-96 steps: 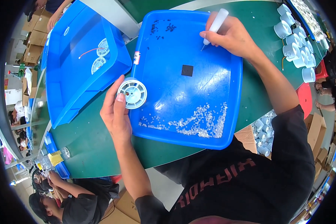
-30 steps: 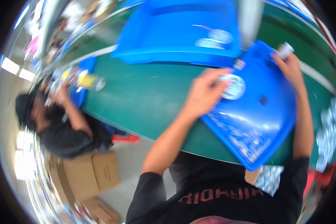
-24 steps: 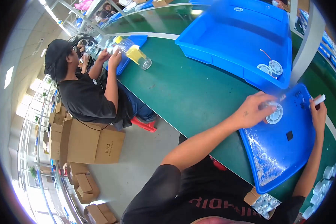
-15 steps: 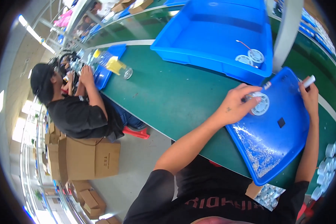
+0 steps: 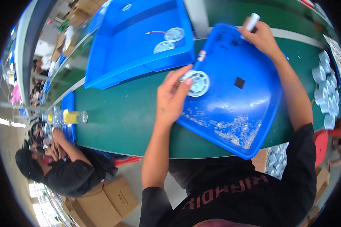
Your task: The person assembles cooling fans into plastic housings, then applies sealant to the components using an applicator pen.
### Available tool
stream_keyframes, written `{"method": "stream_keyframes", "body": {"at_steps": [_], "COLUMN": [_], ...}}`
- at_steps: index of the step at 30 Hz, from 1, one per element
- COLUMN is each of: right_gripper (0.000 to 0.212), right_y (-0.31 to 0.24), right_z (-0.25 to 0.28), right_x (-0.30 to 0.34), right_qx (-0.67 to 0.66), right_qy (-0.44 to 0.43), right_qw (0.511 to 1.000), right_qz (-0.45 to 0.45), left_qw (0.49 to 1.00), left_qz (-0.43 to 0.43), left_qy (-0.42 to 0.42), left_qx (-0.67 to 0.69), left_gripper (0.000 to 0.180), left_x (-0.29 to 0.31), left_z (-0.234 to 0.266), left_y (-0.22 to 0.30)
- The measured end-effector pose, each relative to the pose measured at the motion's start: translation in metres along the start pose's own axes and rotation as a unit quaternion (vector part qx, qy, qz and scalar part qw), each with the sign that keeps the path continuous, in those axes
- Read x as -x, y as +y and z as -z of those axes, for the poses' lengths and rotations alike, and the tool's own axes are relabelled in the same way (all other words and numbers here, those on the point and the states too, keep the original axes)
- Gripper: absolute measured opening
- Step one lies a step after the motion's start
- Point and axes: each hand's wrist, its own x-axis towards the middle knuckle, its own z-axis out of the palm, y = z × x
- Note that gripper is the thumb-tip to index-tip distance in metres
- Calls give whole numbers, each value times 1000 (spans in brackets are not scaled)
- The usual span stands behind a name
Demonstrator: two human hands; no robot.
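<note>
My left hand (image 5: 173,94) is closed on the rim of a round pale-blue plastic housing (image 5: 199,84), with spokes and a ring on its face. A bit of orange wire shows by the fingers. The housing is held over the left side of a blue tray (image 5: 231,145). My right hand (image 5: 262,38) grips a slim white cylinder (image 5: 252,22), perhaps a pen or tool handle; its lower end is hidden by my fingers. These fingers are over the tray's far end, near small dark bits (image 5: 235,39). A black square piece (image 5: 239,82) lies mid-tray, and many tiny clear pieces (image 5: 235,130) are scattered along its near side.
A large blue bin (image 5: 136,70) holds a few similar housings (image 5: 174,34), one with a red wire. Several pale round parts (image 5: 326,90) stand at the right. A bottle (image 5: 70,117) lies at the left, near a co-worker (image 5: 60,166). A grey post (image 5: 198,19) rises behind the tray.
The view has swung to the right, so the tray and bin appear farther left. My right hand has moved inward over the tray's far end. The left hand still holds the housing.
</note>
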Motion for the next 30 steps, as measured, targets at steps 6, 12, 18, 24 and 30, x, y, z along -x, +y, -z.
{"method": "stream_keyframes", "body": {"at_steps": [6, 12, 18, 24, 30], "right_gripper": [28, 30, 32, 30, 29], "right_y": [-16, -13, -10, -19, -11], "right_z": [3, 4, 4, 3, 6], "right_x": [4, 5, 3, 2, 3], "right_qx": [25, 36, 36, 115, 132], "right_qy": [7, 5, -28, -56, -3], "right_qw": [999, 999, 999, 991, 991], "right_qz": [-18, -4, -8, 50, 22], "left_qw": [999, 999, 999, 998, 999], "left_qz": [45, 38, 39, 48, 41], "left_qy": [24, 23, 24, 26, 25], "left_qx": [14, 22, 14, 23, 21], "left_gripper": [33, 33, 33, 34, 33], "left_x": [-1, -1, -1, -1, -2], "left_z": [-2, -2, -3, -1, -3], "left_y": [3, -1, 1, -1, -3]}}
